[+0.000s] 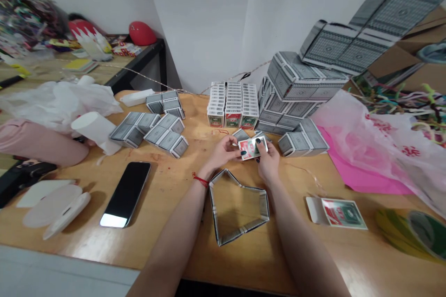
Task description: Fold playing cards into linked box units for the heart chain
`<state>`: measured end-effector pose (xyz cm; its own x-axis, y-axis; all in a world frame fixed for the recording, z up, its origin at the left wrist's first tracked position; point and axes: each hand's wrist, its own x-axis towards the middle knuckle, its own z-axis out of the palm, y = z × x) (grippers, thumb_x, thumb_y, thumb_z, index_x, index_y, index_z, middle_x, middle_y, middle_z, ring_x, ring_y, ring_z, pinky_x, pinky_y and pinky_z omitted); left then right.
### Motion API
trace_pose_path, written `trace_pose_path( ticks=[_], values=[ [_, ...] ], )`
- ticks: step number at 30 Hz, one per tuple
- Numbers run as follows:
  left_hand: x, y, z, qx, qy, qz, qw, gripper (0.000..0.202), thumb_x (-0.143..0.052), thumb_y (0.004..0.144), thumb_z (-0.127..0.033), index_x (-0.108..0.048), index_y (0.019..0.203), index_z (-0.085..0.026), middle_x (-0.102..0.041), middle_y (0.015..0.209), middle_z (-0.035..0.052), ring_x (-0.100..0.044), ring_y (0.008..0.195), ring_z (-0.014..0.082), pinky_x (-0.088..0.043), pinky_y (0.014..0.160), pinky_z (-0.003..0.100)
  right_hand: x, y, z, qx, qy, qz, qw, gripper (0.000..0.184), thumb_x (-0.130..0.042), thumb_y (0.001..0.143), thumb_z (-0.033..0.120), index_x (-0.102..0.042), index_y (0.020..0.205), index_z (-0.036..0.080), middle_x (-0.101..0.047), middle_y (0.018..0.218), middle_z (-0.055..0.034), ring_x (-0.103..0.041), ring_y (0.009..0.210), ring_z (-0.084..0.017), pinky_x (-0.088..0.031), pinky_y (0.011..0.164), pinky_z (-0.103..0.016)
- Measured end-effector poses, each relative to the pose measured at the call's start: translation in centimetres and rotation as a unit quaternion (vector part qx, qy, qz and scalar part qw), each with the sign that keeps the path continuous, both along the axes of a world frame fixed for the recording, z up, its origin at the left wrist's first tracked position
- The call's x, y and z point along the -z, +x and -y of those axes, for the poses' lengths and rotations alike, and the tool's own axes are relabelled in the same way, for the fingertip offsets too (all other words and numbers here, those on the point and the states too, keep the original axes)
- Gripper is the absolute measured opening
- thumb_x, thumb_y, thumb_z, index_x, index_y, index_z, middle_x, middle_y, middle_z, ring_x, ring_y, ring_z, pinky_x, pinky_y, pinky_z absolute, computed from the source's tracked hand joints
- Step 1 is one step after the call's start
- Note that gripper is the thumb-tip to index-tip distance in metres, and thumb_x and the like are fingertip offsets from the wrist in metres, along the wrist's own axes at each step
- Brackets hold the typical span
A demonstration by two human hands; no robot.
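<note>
My left hand (223, 152) and my right hand (267, 163) meet over the middle of the wooden table (167, 195), both closed on one small red, white and green card box (252, 148). My left fingers pinch its left end, my right fingers wrap its right side. Just in front of my wrists stands a five-sided ring of joined grey patterned boxes (239, 205), open in the middle. A thin red cord circles my left wrist.
Rows of card boxes (232, 104) stand behind my hands, with grey wrapped packs (294, 97) stacked to their right and more packs (149, 130) at left. A black phone (126, 194) lies front left, a flattened box (337, 212) front right, pink plastic (369, 148) at right.
</note>
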<state>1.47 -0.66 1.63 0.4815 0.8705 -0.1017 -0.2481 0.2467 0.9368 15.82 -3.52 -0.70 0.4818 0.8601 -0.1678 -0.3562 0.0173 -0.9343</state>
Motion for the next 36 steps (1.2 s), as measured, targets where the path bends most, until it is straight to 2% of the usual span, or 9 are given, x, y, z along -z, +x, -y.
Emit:
trace_pose_path(
  ticks=[3, 6, 9, 17, 27, 36],
  values=[
    [-0.10, 0.41, 0.11, 0.011, -0.012, 0.002, 1.000, 0.044, -0.073, 0.057, -0.029, -0.038, 0.082, -0.019, -0.058, 0.081, -0.0012, -0.061, 0.067, 0.0138, -0.053, 0.060, 0.032, 0.31, -0.02, 0.01, 0.035, 0.016, 0.045, 0.998, 0.035, -0.065, 0.063, 0.041, -0.057, 0.088, 0.018, -0.061, 0.075, 0.0010, -0.052, 0.057, -0.010, -0.042, 0.052, -0.022],
    [-0.10, 0.63, 0.08, 0.006, -0.017, -0.001, 1.000, 0.045, -0.072, 0.057, -0.031, -0.036, 0.082, -0.019, -0.059, 0.080, -0.0017, -0.061, 0.067, 0.0136, -0.054, 0.060, 0.032, 0.46, -0.04, 0.00, 0.041, 0.019, 0.065, 0.997, 0.034, -0.064, 0.064, 0.041, -0.057, 0.088, 0.018, -0.061, 0.076, 0.0002, -0.051, 0.057, -0.009, -0.041, 0.052, -0.021],
    [-0.01, 0.65, 0.00, 0.012, -0.022, -0.001, 1.000, 0.046, -0.073, 0.056, -0.031, -0.036, 0.081, -0.019, -0.059, 0.082, -0.0016, -0.061, 0.066, 0.0138, -0.053, 0.059, 0.032, 0.37, -0.05, -0.04, 0.029, 0.012, 0.043, 0.999, 0.034, -0.064, 0.064, 0.041, -0.056, 0.088, 0.018, -0.060, 0.072, 0.0010, -0.048, 0.053, -0.008, -0.039, 0.048, -0.020],
    [0.12, 0.46, 0.04, 0.019, -0.025, 0.024, 0.999, 0.044, -0.073, 0.058, -0.030, -0.037, 0.081, -0.019, -0.057, 0.085, -0.0018, -0.061, 0.071, 0.0140, -0.053, 0.064, 0.034, -0.03, 0.04, -0.11, 0.019, 0.018, -0.021, 0.999, 0.029, -0.067, 0.061, 0.037, -0.057, 0.082, 0.019, -0.060, 0.069, 0.0034, -0.048, 0.052, -0.008, -0.037, 0.049, -0.021],
    [-0.23, 0.37, 0.38, 0.028, -0.031, 0.038, 0.998, 0.044, -0.072, 0.059, -0.029, -0.035, 0.080, -0.020, -0.052, 0.085, -0.0029, -0.060, 0.075, 0.0140, -0.055, 0.063, 0.035, -0.20, 0.22, -0.04, 0.004, 0.008, -0.052, 0.999, 0.032, -0.070, 0.058, 0.036, -0.057, 0.081, 0.018, -0.059, 0.066, 0.0040, -0.047, 0.048, -0.007, -0.031, 0.043, -0.019],
    [0.16, 0.63, 0.10, 0.001, -0.030, 0.006, 1.000, 0.043, -0.070, 0.061, -0.029, -0.034, 0.084, -0.020, -0.051, 0.087, -0.0022, -0.059, 0.072, 0.0139, -0.056, 0.057, 0.035, 0.44, 0.16, -0.21, 0.005, 0.018, 0.044, 0.999, 0.032, -0.063, 0.066, 0.040, -0.055, 0.088, 0.018, -0.059, 0.074, 0.0012, -0.050, 0.054, -0.009, -0.038, 0.048, -0.021]
  ],
)
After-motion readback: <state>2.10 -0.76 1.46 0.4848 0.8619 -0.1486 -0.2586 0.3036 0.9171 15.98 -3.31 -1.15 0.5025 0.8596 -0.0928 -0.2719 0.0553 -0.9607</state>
